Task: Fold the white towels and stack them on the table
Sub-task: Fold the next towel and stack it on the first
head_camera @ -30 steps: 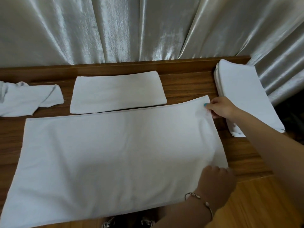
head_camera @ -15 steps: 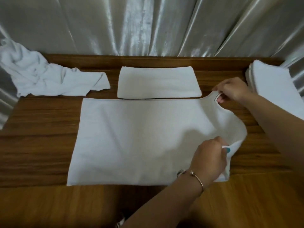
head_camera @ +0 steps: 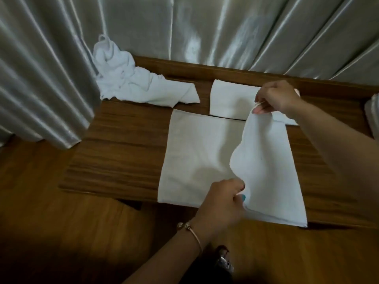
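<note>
**Right edge lifted as a new fold begins**

The white towel point(head_camera: 196, 152) lies spread on the wooden table point(head_camera: 123, 152), its right edge now raised and carried leftward, where a second ago it lay flat. The right hand point(head_camera: 274, 97) pinches the far corner; the left hand point(head_camera: 223, 199) pinches the near one. The fold looks about half made. Behind sit a folded towel point(head_camera: 229, 99), a crumpled pile point(head_camera: 131, 83) and, at right, the finished stack point(head_camera: 372, 117).

Bare wooden table point(head_camera: 123, 152) left of the spread towel point(head_camera: 194, 152), open for passage. Crumpled towel heap point(head_camera: 131, 83) blocking the far left corner; folded towel point(head_camera: 229, 99) behind; curtain point(head_camera: 47, 78) crowding the left edge.
</note>
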Motion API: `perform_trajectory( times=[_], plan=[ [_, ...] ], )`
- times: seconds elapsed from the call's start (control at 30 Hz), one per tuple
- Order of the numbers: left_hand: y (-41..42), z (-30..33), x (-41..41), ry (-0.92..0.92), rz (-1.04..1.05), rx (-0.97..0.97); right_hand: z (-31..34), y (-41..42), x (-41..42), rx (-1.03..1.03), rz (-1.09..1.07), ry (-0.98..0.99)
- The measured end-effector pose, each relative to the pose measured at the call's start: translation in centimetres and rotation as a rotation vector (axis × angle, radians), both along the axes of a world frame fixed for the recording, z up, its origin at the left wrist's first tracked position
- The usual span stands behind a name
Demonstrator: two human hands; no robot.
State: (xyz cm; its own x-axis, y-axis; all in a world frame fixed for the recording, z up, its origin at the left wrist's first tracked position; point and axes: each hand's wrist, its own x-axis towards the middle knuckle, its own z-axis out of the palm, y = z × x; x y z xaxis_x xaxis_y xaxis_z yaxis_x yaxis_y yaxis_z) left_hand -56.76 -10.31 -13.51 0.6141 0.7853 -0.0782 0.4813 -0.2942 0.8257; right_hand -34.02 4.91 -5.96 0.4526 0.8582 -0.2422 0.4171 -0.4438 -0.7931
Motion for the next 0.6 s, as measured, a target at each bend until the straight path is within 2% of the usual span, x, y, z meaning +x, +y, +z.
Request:
perform_trajectory(
  times=[0.27, 0.47, 0.6],
  plan=[
    [0.7, -1.4, -8.8, 0.034, 0.235, -0.094, -2.8, 6.7, -9.6, -0.068, 0.056, 0.042],
    [1.2, -2.6, -11.8, -0.046, 0.376, -0.219, -4.8, 9.0, -13.2, -0.104, 0.074, 0.048],
    [1.9, -3.1, -13.1, -0.008, 0.466, -0.236, -6.4, 10.1, -14.5, -0.129, 0.083, 0.063]
  ],
)
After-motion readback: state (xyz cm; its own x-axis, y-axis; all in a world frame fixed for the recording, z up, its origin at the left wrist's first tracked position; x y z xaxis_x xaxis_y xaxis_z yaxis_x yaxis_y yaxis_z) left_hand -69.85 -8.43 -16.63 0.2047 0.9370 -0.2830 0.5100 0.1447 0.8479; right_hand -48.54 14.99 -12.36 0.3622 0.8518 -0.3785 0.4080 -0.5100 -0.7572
